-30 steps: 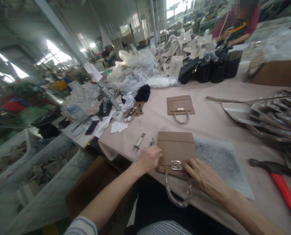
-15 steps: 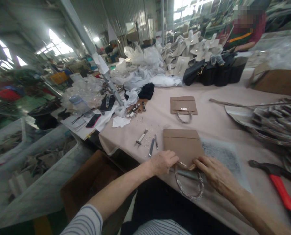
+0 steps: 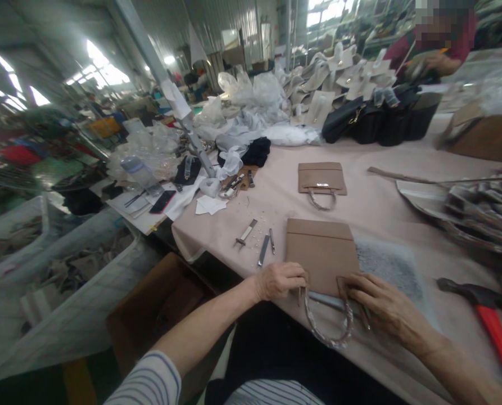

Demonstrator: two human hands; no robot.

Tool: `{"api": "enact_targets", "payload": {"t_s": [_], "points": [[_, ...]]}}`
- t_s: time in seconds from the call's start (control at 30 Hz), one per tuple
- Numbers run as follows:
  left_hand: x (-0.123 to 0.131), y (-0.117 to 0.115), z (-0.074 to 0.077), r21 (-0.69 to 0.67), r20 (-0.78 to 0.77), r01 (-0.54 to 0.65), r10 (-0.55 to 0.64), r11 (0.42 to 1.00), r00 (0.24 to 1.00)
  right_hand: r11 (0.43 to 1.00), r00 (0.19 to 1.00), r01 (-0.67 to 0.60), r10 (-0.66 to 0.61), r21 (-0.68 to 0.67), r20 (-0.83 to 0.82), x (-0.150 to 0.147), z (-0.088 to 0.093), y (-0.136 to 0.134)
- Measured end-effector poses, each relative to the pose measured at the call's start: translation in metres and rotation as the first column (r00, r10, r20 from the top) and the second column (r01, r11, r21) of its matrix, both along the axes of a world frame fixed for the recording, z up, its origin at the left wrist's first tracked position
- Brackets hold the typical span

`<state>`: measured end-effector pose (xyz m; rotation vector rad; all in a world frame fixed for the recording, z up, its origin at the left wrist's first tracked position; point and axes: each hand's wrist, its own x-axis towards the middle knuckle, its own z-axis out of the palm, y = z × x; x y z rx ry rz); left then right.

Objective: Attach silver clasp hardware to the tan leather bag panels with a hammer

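A tan leather bag panel (image 3: 320,247) lies flat at the table's front edge, with a braided-looking wrapped bag handle (image 3: 327,339) looping toward me from its lower side. My left hand (image 3: 280,280) is closed at the panel's lower left corner, fingertips pinching the left end of the handle. On the other side, my right hand (image 3: 379,304) has its fingers curled around the handle's right end, with a thin piece sticking out beneath them. A grey bar (image 3: 326,300) shows under the panel's lower edge. What lies beneath the fingertips is partly hidden.
Farther back lies a finished-looking tan panel with handle (image 3: 321,179). Left are a caliper-like tool (image 3: 246,232) and a flat metal strip (image 3: 263,251). A red-handled hammer (image 3: 493,332) and stacked handles (image 3: 482,208) are right. A co-worker (image 3: 440,56) is at the back.
My hands have moved apart to the two ends of the handle. The shiny strip between them no longer shows, and the handle's end tabs are visible. The view has shifted slightly.
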<state>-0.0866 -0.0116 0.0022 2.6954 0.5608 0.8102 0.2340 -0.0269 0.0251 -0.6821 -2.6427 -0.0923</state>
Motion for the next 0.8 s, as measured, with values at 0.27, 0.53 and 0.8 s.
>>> {"api": "enact_targets", "payload": {"t_s": [0.27, 0.53, 0.8], "points": [[0.006, 0.001, -0.006, 0.051, -0.011, -0.129, 0.129, 0.99, 0.992, 0.984, 0.954, 0.175, -0.159, 0.042, -0.255, -0.008, -0.047, -0.017], [-0.016, 0.017, 0.025, -0.184, -0.212, -0.818, 0.791, 0.544, 0.574, 0.962, 0.913, 0.268, -0.234, 0.058, -0.333, -0.03, -0.027, -0.009], [-0.035, 0.055, 0.043, -0.367, -0.645, -0.922, 0.679, 0.126, 0.35, 0.935, 0.875, 0.347, -0.353, -0.08, -0.331, -0.035, -0.032, -0.013]]}}
